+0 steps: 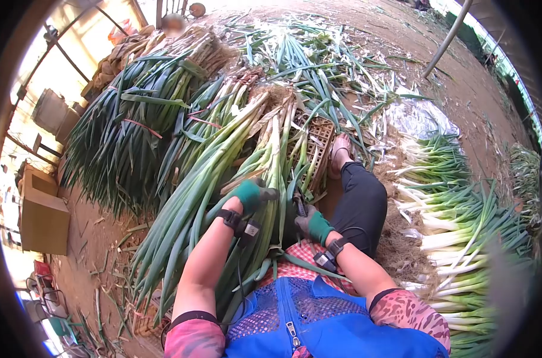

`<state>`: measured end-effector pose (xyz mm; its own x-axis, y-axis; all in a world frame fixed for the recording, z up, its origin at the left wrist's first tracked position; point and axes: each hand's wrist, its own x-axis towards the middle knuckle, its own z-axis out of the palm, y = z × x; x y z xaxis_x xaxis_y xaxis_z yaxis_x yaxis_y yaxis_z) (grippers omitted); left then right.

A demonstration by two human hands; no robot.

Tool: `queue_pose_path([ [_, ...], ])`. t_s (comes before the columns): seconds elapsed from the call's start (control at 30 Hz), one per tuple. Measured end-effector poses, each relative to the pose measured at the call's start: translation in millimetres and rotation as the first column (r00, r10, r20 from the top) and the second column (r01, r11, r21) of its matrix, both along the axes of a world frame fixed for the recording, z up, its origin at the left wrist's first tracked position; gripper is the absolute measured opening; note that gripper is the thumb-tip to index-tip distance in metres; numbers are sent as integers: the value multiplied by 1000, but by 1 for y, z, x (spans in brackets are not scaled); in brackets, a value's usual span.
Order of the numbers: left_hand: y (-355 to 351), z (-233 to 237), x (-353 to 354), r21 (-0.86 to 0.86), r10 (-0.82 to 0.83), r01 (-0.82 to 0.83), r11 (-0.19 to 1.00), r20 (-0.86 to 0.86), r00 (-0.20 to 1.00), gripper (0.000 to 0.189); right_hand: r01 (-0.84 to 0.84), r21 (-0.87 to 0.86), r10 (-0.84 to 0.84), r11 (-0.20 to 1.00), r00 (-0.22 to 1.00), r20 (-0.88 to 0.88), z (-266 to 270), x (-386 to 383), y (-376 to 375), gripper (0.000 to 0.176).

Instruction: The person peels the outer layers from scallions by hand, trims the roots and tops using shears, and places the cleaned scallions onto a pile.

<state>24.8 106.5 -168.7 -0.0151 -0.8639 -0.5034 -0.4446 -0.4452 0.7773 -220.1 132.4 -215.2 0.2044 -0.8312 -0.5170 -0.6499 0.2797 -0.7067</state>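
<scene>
My left hand (251, 195), in a green glove, grips a stalk in the pile of long green onions (223, 167) that lies across my lap. Close to my body, my right hand (311, 225), also gloved in green, is closed around a dark-handled tool (298, 201) that points up toward the onions. Both wrists carry black straps with small devices. The tool's tip is hidden among the stalks.
Bundled green onions (128, 131) lie at the left, cleaned white-stemmed ones (462, 227) in rows at the right. A plastic crate (319, 143) sits under the pile, my leg (360, 203) and foot beside it. Cardboard boxes (44, 215) stand far left; a pole (447, 39) at upper right.
</scene>
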Motion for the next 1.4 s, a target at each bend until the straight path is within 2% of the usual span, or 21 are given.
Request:
queue_pose_path([
  [0.07, 7, 4, -6, 18, 75, -73, 997, -116, 990, 53, -17, -18, 16, 1000, 998, -68, -2, 0, -1, 54],
  [0.1, 11, 20, -14, 31, 112, -108, 994, -174, 978, 51, -22, -21, 22, 1000, 1000, 14, -2, -1, 0, 54],
  [0.17, 18, 71, -34, -29, 31, -43, 999, -339, 940, 56, -29, -32, 34, 999, 984, 175, 0, -5, 2, 52],
  [0.2, 20, 83, -40, -58, -13, -12, 998, -416, 909, 58, -124, -216, 158, 968, 977, 146, -29, -10, -1, 54],
  [0.23, 17, 69, -41, -121, -61, 17, 992, -371, 927, 47, -216, -385, 272, 897, 958, 95, -86, -19, -6, 55],
  [0.33, 13, 71, -54, -114, -20, -14, 993, -296, 955, 42, -137, -230, 190, 963, 955, 228, -30, -9, 0, 45],
  [0.37, 9, 44, -55, -92, 96, -151, 984, -436, 895, 44, -64, -158, 100, 985, 969, 228, -12, -5, -1, 43],
  [0.4, 5, 34, -51, -85, 107, -134, 987, -263, 959, 43, 12, -90, 8, 996, 975, 221, -1, -3, -2, 41],
  [0.43, 8, 24, -51, -44, 153, -169, 985, -247, 957, 44, 61, -114, -52, 992, 995, 81, 5, -2, 1, 35],
  [0.5, 11, -2, -49, -47, 194, -205, 978, -178, 965, 45, 130, 92, -148, 987, 964, 220, -12, -17, 1, 32],
  [0.57, 15, -20, -46, -80, 172, -179, 981, -89, 981, 45, 195, 280, -294, 940, 881, 372, 23, -24, 10, 24],
  [0.67, 18, 20, -47, 56, 61, -61, 997, -13, 998, 48, 42, 29, -48, 999, 957, 286, 49, -48, 34, 37],
  [0.7, 18, 15, -46, 94, 94, -87, 992, -76, 993, 53, -8, 70, -15, 997, 947, 322, 78, -51, 44, 40],
  [0.73, 18, 32, -47, 81, 52, -56, 995, 51, 997, 55, -53, 24, 45, 998, 965, 260, 87, -55, 54, 42],
  [0.83, 21, 11, -48, 39, 124, -125, 991, 33, 992, 56, -182, -36, 184, 983, 977, 105, 114, -62, 75, 52],
  [0.93, 22, 16, -49, 57, 152, -151, 987, -19, 988, 57, -236, -30, 237, 971, 970, 47, 118, -59, 80, 50],
  [1.0, 23, 22, -50, 69, 183, -177, 982, -90, 979, 57, -211, -75, 214, 975, 977, 28, 115, -54, 77, 49],
  [1.1, 21, -14, -47, 32, 181, -180, 983, -20, 983, 57, -179, -164, 183, 970, 983, 8, 94, -48, 67, 45],
  [1.17, 22, -2, -52, 61, 192, -189, 980, -33, 981, 57, -142, -240, 152, 960, 988, 24, 78, -42, 56, 43],
  [1.3, 22, -13, -55, 5, 188, -189, 982, 76, 979, 57, -65, -211, 76, 975, 996, 46, 69, -30, 26, 45],
  [1.4, 25, -10, -56, -1, 238, -238, 971, -42, 970, 55, -74, -201, 82, 977, 996, 32, 75, -35, 36, 45],
])
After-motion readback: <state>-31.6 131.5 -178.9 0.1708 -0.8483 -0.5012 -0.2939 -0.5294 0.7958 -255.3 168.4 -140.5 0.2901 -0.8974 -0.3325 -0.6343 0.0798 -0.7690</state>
